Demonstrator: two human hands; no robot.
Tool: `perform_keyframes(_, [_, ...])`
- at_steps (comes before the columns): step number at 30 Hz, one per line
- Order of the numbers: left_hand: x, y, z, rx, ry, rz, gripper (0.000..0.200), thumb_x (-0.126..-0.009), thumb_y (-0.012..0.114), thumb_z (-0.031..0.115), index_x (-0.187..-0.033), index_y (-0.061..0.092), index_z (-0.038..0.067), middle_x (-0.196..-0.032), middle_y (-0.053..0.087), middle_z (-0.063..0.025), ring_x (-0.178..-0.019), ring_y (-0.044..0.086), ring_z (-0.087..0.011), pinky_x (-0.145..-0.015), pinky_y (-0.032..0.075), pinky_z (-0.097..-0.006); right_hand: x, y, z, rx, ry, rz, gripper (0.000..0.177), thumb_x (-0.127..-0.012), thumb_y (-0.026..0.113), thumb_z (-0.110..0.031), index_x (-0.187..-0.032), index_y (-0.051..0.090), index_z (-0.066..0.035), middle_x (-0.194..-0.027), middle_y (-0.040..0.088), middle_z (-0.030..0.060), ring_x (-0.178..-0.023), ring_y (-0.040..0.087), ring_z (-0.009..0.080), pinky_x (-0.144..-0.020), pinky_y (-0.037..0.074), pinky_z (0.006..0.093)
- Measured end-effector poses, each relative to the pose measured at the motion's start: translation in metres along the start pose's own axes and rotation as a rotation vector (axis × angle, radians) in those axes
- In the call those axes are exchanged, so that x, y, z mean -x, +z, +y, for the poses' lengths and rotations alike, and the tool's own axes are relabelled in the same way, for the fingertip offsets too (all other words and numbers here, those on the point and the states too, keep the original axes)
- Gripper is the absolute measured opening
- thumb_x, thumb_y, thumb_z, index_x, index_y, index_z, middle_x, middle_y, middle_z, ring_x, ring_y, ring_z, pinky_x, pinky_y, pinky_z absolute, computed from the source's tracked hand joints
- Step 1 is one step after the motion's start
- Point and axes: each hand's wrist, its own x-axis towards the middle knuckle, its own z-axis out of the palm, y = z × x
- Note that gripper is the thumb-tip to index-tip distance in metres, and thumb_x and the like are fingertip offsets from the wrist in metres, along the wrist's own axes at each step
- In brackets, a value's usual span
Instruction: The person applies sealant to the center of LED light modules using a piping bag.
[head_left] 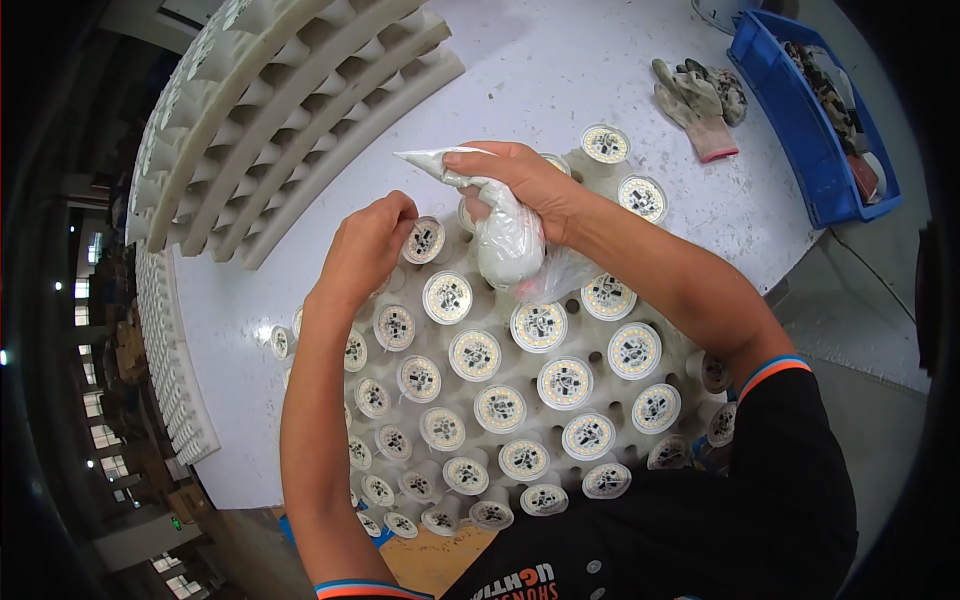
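My right hand (pixel 520 185) is wrapped round a clear plastic piping bag (pixel 508 250) full of white paste. The bag's narrow tip points left, above the bulbs. My left hand (pixel 372 245) is closed, its fingertips pinched at the upper left edge of an LED bulb (pixel 424 240) without a cover. Whatever is between those fingers is too small to make out. Below both hands, several more open LED bulbs (pixel 475 355) stand in rows, their round boards with yellow LEDs and black parts facing up. They sit in a pale foam tray (pixel 505 305) with holes.
Stacked foam trays (pixel 330 85) stand at the upper left of the white table (pixel 520 60). A pair of work gloves (pixel 698 105) lies at the upper right. Beside them, a blue bin (pixel 800 120) holding mixed items is at the table's edge.
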Motion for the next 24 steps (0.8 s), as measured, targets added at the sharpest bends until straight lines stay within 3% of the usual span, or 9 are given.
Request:
perform_keyframes(2, [0.001, 0.001, 0.002, 0.001, -0.041, -0.008, 0.019, -0.092, 0.058, 0.002, -0.110, 0.059, 0.003, -0.081, 0.068, -0.0143, -0.077, 0.067, -0.0312, -0.073, 0.052, -0.0384, 0.000, 0.000, 0.000, 0.003, 0.006, -0.006, 0.036, -0.090, 0.073, -0.028, -0.113, 0.064, -0.003, -0.076, 0.061, 0.0014, -0.058, 0.060, 0.0081, -0.047, 0.050, 0.0250])
perform_keyframes(5, [0.001, -0.005, 0.011, -0.127, -0.210, -0.125, 0.030, -0.091, 0.056, 0.001, -0.121, 0.058, 0.005, -0.097, 0.068, -0.0156, -0.085, 0.067, -0.0289, -0.078, 0.052, -0.0380, 0.001, 0.002, -0.001, 0.010, 0.005, -0.001, 0.035, -0.090, 0.073, -0.028, -0.113, 0.064, -0.003, -0.076, 0.061, 0.0015, -0.058, 0.060, 0.0079, -0.047, 0.050, 0.0247])
perform_keyframes(8, [0.011, -0.009, -0.001, -0.048, 0.076, 0.023, 0.043, -0.086, 0.056, 0.002, -0.128, 0.058, 0.012, -0.124, 0.063, -0.0136, -0.105, 0.063, -0.0325, -0.087, 0.052, -0.0424, 0.001, 0.001, -0.001, 0.018, 0.005, 0.013, 0.035, -0.090, 0.073, -0.028, -0.113, 0.064, -0.003, -0.077, 0.061, 0.0015, -0.059, 0.060, 0.0078, -0.048, 0.050, 0.0240])
perform_keyframes(11, [0.013, -0.019, -0.008, 0.010, 0.308, -0.104, 0.056, -0.083, 0.060, 0.002, -0.137, 0.055, 0.013, -0.136, 0.054, -0.0109, -0.113, 0.059, -0.0308, -0.099, 0.047, -0.0413, 0.001, 0.002, 0.001, 0.007, 0.023, 0.032, 0.035, -0.091, 0.072, -0.028, -0.113, 0.062, -0.003, -0.079, 0.060, 0.0017, -0.059, 0.060, 0.0080, -0.047, 0.050, 0.0233])
perform_keyframes(14, [0.016, -0.023, 0.002, -0.039, 0.240, -0.264, 0.059, -0.079, 0.063, 0.003, -0.136, 0.057, 0.014, -0.132, 0.058, -0.0103, -0.117, 0.057, -0.0330, -0.103, 0.046, -0.0426, 0.000, 0.007, -0.006, -0.019, 0.044, 0.025, 0.035, -0.091, 0.071, -0.028, -0.114, 0.061, -0.003, -0.080, 0.058, 0.0018, -0.057, 0.059, 0.0083, -0.047, 0.050, 0.0233])
perform_keyframes(18, [0.013, -0.026, 0.001, -0.034, 0.212, -0.258, 0.057, -0.077, 0.068, 0.006, -0.133, 0.061, 0.013, -0.127, 0.061, -0.0116, -0.108, 0.061, -0.0324, -0.096, 0.049, -0.0434, 0.009, 0.023, -0.018, -0.085, 0.052, -0.007, 0.035, -0.092, 0.070, -0.028, -0.113, 0.060, -0.003, -0.081, 0.055, 0.0015, -0.055, 0.056, 0.0086, -0.045, 0.048, 0.0241])
perform_keyframes(24, [0.018, -0.015, -0.015, -0.064, 0.203, -0.110, 0.056, -0.076, 0.070, 0.011, -0.131, 0.062, 0.013, -0.119, 0.064, -0.0114, -0.097, 0.063, -0.0316, -0.087, 0.050, -0.0431, 0.040, 0.062, -0.060, 0.457, -0.224, -0.034, 0.044, -0.090, 0.073, -0.031, -0.119, 0.064, 0.001, -0.078, 0.060, 0.0006, -0.053, 0.054, 0.0060, -0.045, 0.041, 0.0227])
